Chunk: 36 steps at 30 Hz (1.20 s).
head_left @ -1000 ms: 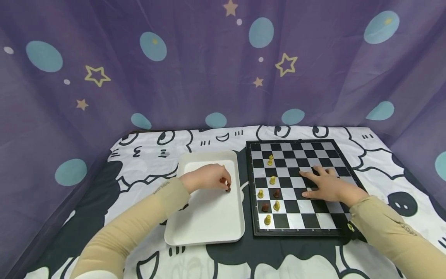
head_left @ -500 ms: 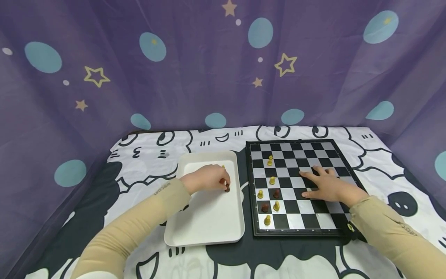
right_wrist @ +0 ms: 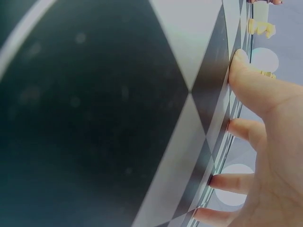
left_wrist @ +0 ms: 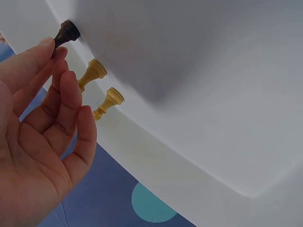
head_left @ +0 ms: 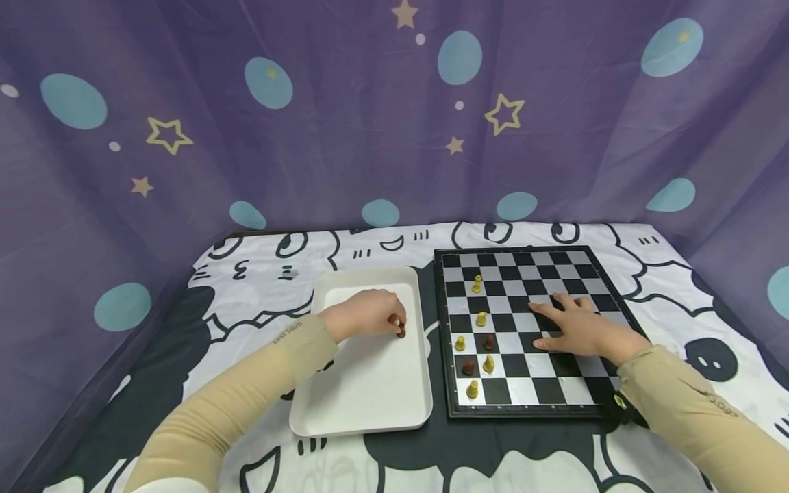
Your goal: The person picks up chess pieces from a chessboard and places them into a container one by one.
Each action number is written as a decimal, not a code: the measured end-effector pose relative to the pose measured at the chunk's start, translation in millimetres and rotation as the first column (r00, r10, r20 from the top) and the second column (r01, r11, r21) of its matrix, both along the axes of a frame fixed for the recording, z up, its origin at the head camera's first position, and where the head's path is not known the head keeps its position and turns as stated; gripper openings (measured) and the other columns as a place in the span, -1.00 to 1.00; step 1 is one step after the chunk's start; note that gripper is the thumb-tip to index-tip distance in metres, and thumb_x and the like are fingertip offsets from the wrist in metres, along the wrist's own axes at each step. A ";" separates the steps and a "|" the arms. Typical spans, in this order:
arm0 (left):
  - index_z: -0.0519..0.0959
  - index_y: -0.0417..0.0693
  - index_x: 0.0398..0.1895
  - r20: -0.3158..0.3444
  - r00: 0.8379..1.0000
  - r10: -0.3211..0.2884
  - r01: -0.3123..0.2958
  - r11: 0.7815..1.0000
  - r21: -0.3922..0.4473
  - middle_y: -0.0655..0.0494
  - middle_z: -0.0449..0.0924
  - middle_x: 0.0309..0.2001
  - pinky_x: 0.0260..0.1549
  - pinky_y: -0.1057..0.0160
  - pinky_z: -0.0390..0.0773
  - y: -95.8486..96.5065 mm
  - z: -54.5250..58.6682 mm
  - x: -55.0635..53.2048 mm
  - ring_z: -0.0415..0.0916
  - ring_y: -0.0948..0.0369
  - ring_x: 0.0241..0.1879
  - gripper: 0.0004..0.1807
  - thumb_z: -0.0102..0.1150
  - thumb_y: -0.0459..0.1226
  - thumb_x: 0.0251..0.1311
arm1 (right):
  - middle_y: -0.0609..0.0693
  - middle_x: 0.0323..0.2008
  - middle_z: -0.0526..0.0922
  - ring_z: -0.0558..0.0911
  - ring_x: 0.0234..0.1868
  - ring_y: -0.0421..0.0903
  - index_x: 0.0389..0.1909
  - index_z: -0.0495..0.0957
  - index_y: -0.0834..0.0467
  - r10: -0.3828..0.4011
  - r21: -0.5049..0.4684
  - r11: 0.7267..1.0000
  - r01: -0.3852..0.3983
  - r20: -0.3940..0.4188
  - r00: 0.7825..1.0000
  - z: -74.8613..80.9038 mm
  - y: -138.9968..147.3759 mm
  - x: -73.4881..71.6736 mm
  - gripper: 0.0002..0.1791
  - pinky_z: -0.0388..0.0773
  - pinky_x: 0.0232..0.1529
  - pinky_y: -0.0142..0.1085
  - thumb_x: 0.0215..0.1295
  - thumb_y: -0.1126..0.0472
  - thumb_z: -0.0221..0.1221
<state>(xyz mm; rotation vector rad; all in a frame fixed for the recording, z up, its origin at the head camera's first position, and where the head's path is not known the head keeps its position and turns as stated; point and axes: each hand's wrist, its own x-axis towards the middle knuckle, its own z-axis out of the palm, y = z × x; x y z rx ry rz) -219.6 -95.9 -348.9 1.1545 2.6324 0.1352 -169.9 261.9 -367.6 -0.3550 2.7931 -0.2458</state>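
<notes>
Seen from the head camera, the left hand (head_left: 370, 313) is bent over a white tray (head_left: 370, 387), its thumb and forefinger pinching a dark brown chess piece (head_left: 402, 331) near the tray's right wall. To the right, the right hand (head_left: 576, 327) is spread flat over a chessboard (head_left: 557, 390), its fingers fanned well apart and grasping nothing. Along the board's left part I can make out five yellow chess pieces (head_left: 472, 389) and two brown chess pieces (head_left: 468, 367). Both sleeves (head_left: 302, 346) are tan, and a purple curtain (head_left: 345, 150) hangs behind the cartoon-print cloth (head_left: 277, 257). From the left wrist, the grip is plainer: the dark piece is caught by its narrow end between thumb and forefinger, its broad base pointing outward, while the remaining fingers are loosely bent. Just beside them in the tray are two yellow pieces by the wall (left_wrist: 111, 100), partly hidden by those fingers; whether the fingers touch them I can't tell. From the right wrist, the thumb stands wide of the fingers, and the fingertips (right_wrist: 219, 180) rest on the board's squares, with yellow shapes past the thumb at the upper edge.
</notes>
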 end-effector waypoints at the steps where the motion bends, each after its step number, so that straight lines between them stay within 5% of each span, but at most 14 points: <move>1: 0.71 0.07 -0.38 0.001 1.000 0.001 -0.001 1.000 0.000 0.28 0.54 -0.53 -0.34 0.32 0.41 0.1 0.1 -0.2 0.36 0.32 -0.45 -0.94 0.26 -0.27 0.15 | 0.48 0.32 0.03 0.05 0.22 0.57 0.37 0.24 0.08 0.001 0.001 1.000 -0.001 -0.002 1.000 0.0 -0.1 -0.2 -0.03 0.26 -0.04 0.41 0.04 -0.43 0.12; 17: 0.58 0.01 -0.53 -0.038 0.999 -0.023 0.024 1.000 0.005 0.26 0.30 -0.64 -0.40 0.32 0.29 -3.9 2.3 -0.9 0.27 0.29 -0.47 -0.90 0.28 -0.31 0.08 | 0.48 0.31 0.06 0.08 0.21 0.57 0.36 0.26 0.09 0.006 0.014 1.000 -0.006 -0.018 1.000 -1.1 -0.5 -0.4 -0.06 0.28 -0.04 0.40 0.05 -0.40 0.15; 31: 0.61 -0.02 -0.42 -0.032 0.999 -0.012 0.013 0.999 0.032 0.25 0.33 -0.60 -0.33 0.31 0.35 -2.6 5.7 1.2 0.31 0.29 -0.45 -0.98 0.26 -0.29 0.12 | 0.46 0.32 0.04 0.06 0.22 0.57 0.36 0.25 0.08 -0.010 0.012 1.000 0.010 -0.009 1.000 0.0 -0.9 -1.1 -0.05 0.26 -0.03 0.41 0.05 -0.41 0.15; 36: 0.67 -0.08 -0.24 -0.032 0.999 0.003 -0.001 0.999 0.046 0.23 0.45 -0.56 -0.22 0.27 0.48 0.2 9.7 2.1 0.38 0.28 -0.43 -0.85 0.29 -0.26 0.11 | 0.47 0.31 0.05 0.06 0.22 0.58 0.36 0.26 0.08 -0.010 0.013 1.000 0.010 -0.010 1.000 0.8 -0.8 -1.0 -0.05 0.26 -0.03 0.41 0.04 -0.40 0.16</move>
